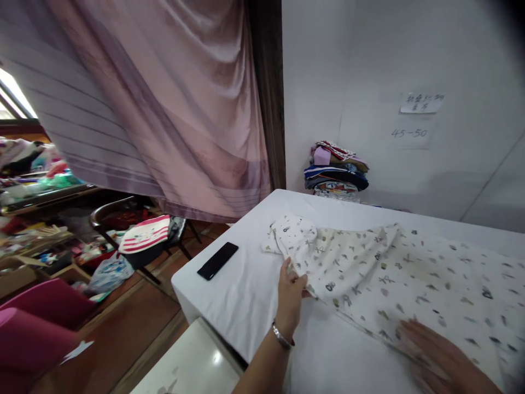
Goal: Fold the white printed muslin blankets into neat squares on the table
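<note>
A white cloth (361, 262) printed with small green, brown and black motifs is spread over the white-covered table, rumpled and folded over at its left end. At its near left edge, my left hand (290, 293) has a fold of the cloth pinched between thumb and fingers; a metal bracelet is around that wrist. Further right, my right hand (438, 350) is at the near edge of the cloth, blurred by motion. Its fingers look stretched out over the fabric.
A black phone (218, 261) lies near the left edge of the table (246, 295). Folded clothes (337, 172) are stacked by the wall at the far side. To the left are a hanging pink curtain (197, 98), a chair (143, 241) and a pink roll (33, 339).
</note>
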Available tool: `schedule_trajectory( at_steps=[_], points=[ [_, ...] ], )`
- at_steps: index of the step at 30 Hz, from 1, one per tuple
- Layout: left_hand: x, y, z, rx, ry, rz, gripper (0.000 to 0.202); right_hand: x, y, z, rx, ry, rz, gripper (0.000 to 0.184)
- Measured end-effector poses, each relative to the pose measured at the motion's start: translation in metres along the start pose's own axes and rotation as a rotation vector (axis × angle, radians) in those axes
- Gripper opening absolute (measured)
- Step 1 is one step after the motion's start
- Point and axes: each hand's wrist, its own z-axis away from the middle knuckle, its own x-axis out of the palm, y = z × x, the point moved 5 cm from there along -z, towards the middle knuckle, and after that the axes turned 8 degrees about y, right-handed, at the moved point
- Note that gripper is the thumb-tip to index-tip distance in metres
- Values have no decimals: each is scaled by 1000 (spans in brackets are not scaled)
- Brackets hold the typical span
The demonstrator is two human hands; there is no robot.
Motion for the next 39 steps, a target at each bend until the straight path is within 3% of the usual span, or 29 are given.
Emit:
schedule_trajectory(
  at_steps=[1, 5, 8, 11, 14, 17, 22, 28, 30, 32, 36, 39],
  points=[
    [7, 0, 3, 6, -11, -1, 75, 6, -21, -17, -61, -48, 41, 51],
    [31, 0, 16, -5, -56, 34, 78, 32, -98, -89, -183, 2, 39, 55],
    [36, 0, 24, -12, -72, 66, 77, 52, -121, -122, -161, 75, -24, 47],
    [31, -5, 25, -38, -62, 78, 80, 60, -121, -135, -135, 97, -143, 41],
    [24, -12, 13, -80, -31, 109, 80, 58, -116, -135, -98, 41, -233, 36],
    [19, -16, -13, -126, 42, 174, 76, 51, -114, -132, -88, 8, -268, 30],
    [12, -10, -67, -139, 248, 298, 77, 46, -109, -118, -148, 89, -268, 28],
    [11, 6, -101, -178, 202, 410, 33, 40, -108, -100, -312, 40, -249, 33],
    [8, 15, -99, -167, 168, 429, 29, 35, -109, -96, -363, 45, -243, 35],
    [3, 25, -90, -97, 150, 422, 38, 33, -111, -92, -394, 18, -247, 34],
    [-7, 44, -53, 217, 230, 181, 69, 43, -118, -87, -343, -257, -302, 34],
    [2, 46, -18, 398, 139, -9, 70, 48, -117, -92, -173, -436, -394, 34]
  ],
)
